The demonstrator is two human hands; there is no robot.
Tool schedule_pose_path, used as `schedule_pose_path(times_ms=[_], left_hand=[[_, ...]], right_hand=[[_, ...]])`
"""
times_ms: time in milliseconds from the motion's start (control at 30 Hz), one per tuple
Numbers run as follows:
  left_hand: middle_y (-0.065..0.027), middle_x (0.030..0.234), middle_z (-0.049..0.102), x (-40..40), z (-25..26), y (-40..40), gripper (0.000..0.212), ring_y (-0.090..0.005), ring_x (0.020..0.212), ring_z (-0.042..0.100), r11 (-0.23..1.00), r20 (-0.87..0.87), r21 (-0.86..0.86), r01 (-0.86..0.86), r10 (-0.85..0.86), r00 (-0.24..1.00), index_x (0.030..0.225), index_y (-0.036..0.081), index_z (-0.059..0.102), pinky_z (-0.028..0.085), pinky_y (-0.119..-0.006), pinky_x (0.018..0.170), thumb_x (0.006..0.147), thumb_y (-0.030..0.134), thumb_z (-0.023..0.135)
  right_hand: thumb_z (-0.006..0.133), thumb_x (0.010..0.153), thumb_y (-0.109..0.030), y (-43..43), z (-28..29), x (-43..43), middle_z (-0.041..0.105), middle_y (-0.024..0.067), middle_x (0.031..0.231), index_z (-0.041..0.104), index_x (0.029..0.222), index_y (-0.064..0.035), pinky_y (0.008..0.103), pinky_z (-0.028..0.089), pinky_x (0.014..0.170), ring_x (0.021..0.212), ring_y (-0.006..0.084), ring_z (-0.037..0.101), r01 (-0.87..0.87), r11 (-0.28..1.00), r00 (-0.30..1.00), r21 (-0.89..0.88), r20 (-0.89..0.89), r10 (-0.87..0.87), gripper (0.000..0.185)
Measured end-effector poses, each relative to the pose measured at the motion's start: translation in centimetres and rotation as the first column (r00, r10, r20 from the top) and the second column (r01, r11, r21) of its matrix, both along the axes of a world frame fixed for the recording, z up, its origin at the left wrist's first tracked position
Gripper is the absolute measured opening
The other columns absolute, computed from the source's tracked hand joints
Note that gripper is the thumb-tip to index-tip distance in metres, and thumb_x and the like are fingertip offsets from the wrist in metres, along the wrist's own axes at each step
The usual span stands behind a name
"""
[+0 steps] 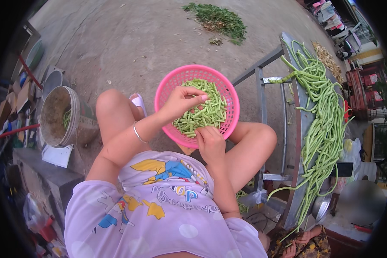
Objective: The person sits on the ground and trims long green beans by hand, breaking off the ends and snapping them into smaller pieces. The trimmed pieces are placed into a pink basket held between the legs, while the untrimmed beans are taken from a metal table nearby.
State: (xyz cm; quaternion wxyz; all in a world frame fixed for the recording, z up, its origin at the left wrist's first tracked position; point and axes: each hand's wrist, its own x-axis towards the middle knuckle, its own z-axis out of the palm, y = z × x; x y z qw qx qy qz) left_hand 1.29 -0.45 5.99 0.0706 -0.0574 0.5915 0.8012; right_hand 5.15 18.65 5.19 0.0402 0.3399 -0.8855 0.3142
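Note:
A pink plastic colander basket (236,108) sits between my knees, holding many short cut pieces of green bean (209,113). My left hand (184,100), with a silver bangle on the wrist, hangs over the pieces. Its thumb and fingers are bent towards each other; whether anything is between them is unclear. At the basket's near rim is my right hand (211,142), its fingers curled down against the bean pieces. Its fingertips are partly hidden, so I cannot see whether it grips one. Whole long beans (324,129) lie heaped to my right.
The long beans rest on a metal-framed bench (298,129), some drooping over its edge. At lower right are another person's hands (304,238). A dirty bucket (58,116) stands to my left beside a concrete block (48,167). Leafy greens (221,21) lie on the ground ahead.

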Motion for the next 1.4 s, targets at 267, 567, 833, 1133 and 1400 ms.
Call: schedule_pose_path(times_ms=[267, 567, 833, 1133, 1400], left_hand=[[0.0001, 0.098, 0.065, -0.7, -1.2, -0.9, 0.031, -0.0055, 0.079, 0.056, 0.973, -0.123, 0.205, 0.102, -0.078, 0.989, 0.124, 0.000, 0.064, 0.044, -0.022, 0.067, 0.098, 0.015, 0.057], [-0.0036, 0.089, 0.071, 0.5, 0.8, 0.7, 0.021, -0.0094, 0.081, 0.066, 0.893, -0.288, -0.449, 0.036, -0.183, 0.940, 0.110, -0.001, 0.065, 0.053, -0.025, 0.072, 0.090, 0.004, 0.068], [-0.0080, 0.085, 0.070, 1.5, -0.5, 2.0, 0.021, -0.0166, 0.079, 0.070, 0.912, -0.429, -0.407, 0.054, -0.243, 0.870, 0.104, 0.000, 0.067, 0.054, -0.030, 0.067, 0.084, 0.005, 0.072], [-0.0105, 0.082, 0.069, 1.2, -0.1, 1.4, 0.014, -0.0258, 0.072, 0.068, 0.739, -0.648, -0.632, -0.233, -0.340, 0.682, 0.091, 0.003, 0.073, 0.053, -0.035, 0.063, 0.078, 0.006, 0.076], [-0.0091, 0.080, 0.070, 1.0, 0.5, 1.1, 0.011, -0.0174, 0.073, 0.068, 0.906, -0.474, -0.417, -0.064, -0.157, 0.866, 0.090, 0.002, 0.075, 0.051, -0.029, 0.062, 0.081, 0.008, 0.076]], right_hand=[[0.068, 0.079, -0.012, 6.7, -2.1, 2.5, 0.067, 0.0132, 0.081, 0.072, 0.081, -0.0057, 0.0430, 0.053, 0.073, 0.083, 0.0303, 0.066, 0.004, 0.923, 0.985, 0.384, 0.157, -0.070, 0.007], [0.073, 0.082, -0.007, 4.3, 2.1, 0.4, 0.066, 0.0097, 0.089, 0.071, 0.094, -0.0017, 0.0375, 0.052, 0.071, 0.080, 0.0253, 0.064, 0.238, 0.968, 0.966, -0.079, -0.086, -0.244, 0.013], [0.073, 0.078, -0.001, 1.5, 2.2, -1.8, 0.065, 0.0092, 0.089, 0.071, 0.094, -0.0003, 0.0368, 0.051, 0.071, 0.080, 0.0255, 0.063, 0.186, 0.966, 0.956, -0.181, -0.193, -0.220, 0.017], [0.070, 0.080, 0.003, 1.1, 0.7, -2.5, 0.068, 0.0081, 0.087, 0.068, 0.086, 0.0018, 0.0271, 0.050, 0.064, 0.072, 0.0137, 0.063, 0.337, 0.831, 0.938, -0.442, 0.229, -0.259, 0.007], [0.065, 0.089, 0.002, 1.8, -2.2, -4.7, 0.069, 0.0086, 0.093, 0.068, 0.096, 0.0021, 0.0194, 0.051, 0.069, 0.075, 0.0101, 0.062, 0.620, 0.214, 0.698, -0.755, 0.655, 0.288, 0.008]])
